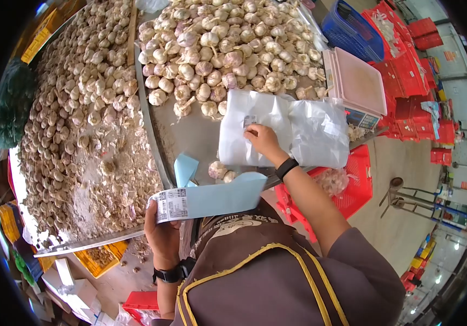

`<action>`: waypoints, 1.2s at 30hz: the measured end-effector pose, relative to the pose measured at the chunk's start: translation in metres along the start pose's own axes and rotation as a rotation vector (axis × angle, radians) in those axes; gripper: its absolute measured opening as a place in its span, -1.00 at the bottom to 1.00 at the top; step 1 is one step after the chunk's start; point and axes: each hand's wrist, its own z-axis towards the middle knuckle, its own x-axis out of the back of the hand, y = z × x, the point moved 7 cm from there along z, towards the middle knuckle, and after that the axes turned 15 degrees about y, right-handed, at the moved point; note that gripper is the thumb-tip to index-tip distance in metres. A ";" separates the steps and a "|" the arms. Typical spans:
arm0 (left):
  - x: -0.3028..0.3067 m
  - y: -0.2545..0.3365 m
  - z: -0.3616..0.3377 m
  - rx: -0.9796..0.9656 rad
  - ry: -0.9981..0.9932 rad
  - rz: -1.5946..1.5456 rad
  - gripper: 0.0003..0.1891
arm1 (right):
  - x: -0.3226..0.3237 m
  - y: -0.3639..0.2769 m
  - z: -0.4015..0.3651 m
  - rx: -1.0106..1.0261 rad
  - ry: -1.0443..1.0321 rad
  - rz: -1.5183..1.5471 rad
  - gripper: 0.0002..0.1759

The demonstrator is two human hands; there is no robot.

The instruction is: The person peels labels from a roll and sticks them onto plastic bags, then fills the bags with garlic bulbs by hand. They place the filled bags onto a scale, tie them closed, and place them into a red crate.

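Observation:
My left hand grips a strip of sticker labels on pale blue backing paper. Printed black-and-white labels show at its left end, and the rest of the strip curves to the right in front of my apron. With its fingertips together, my right hand is at the lower edge of a small printed label, which lies against a stack of clear plastic bags. The bags lie flat at the table's near edge. A folded piece of blue backing paper and a few garlic bulbs are between my hands.
A large heap of garlic covers the back of the table. More garlic and loose skins fill the left section, behind a metal divider. A scale stands right of the bags. Below the edge is a red crate.

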 end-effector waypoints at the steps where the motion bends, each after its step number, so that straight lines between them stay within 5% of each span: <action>1: -0.002 -0.003 0.002 0.009 -0.039 0.029 -0.73 | 0.005 0.010 0.000 -0.070 0.008 0.068 -0.75; 4: -0.007 -0.014 0.010 0.018 -0.116 0.142 -0.71 | 0.019 0.031 0.001 -0.190 -0.050 0.237 -0.81; 8: -0.022 -0.021 0.019 -0.372 -0.055 0.641 -0.78 | 0.040 0.042 -0.012 -0.403 0.004 0.514 -0.75; 12: -0.077 -0.058 0.022 -0.432 -0.437 0.935 -0.79 | 0.041 0.048 -0.019 -0.345 0.006 0.614 -0.75; 15: -0.122 -0.105 0.018 -0.221 -0.663 0.919 -0.80 | 0.030 0.052 -0.020 -0.350 -0.047 0.613 -0.74; 17: -0.142 -0.136 0.022 -0.427 -0.866 1.063 -0.77 | 0.025 0.046 -0.018 -0.338 -0.145 0.450 -0.76; 18: -0.155 -0.142 0.018 -0.955 -1.094 1.214 -0.59 | 0.025 0.043 -0.017 -0.336 -0.153 0.453 -0.76; 20: -0.151 -0.171 0.056 -0.520 -0.945 1.357 -0.52 | 0.033 0.040 -0.015 -0.305 -0.130 0.465 -0.76; 21: -0.153 -0.173 0.064 -0.520 -0.943 1.359 -0.52 | 0.040 0.042 -0.016 -0.305 -0.131 0.467 -0.76; 26: -0.124 -0.165 0.115 -0.533 -0.720 1.534 -0.46 | 0.141 0.148 -0.026 -0.587 0.466 0.787 -0.66; 27: -0.123 -0.161 0.115 -0.551 -0.715 1.533 -0.48 | 0.180 0.164 -0.028 -0.558 0.441 0.140 -0.74; 29: -0.117 -0.159 0.120 -0.526 -0.689 1.496 -0.50 | 0.214 0.231 -0.050 -0.727 0.742 1.185 -0.76; 33: -0.116 -0.158 0.116 -0.432 -0.633 1.312 -0.57 | 0.263 0.239 -0.061 -0.511 0.829 0.928 -0.78; 35: -0.115 -0.154 0.102 -0.430 -0.631 1.282 -0.62 | 0.299 0.235 -0.089 -0.510 1.299 0.510 -0.77; 36: -0.115 -0.151 0.098 -0.434 -0.623 1.257 -0.66 | 0.304 0.221 -0.085 -0.509 1.295 0.514 -0.77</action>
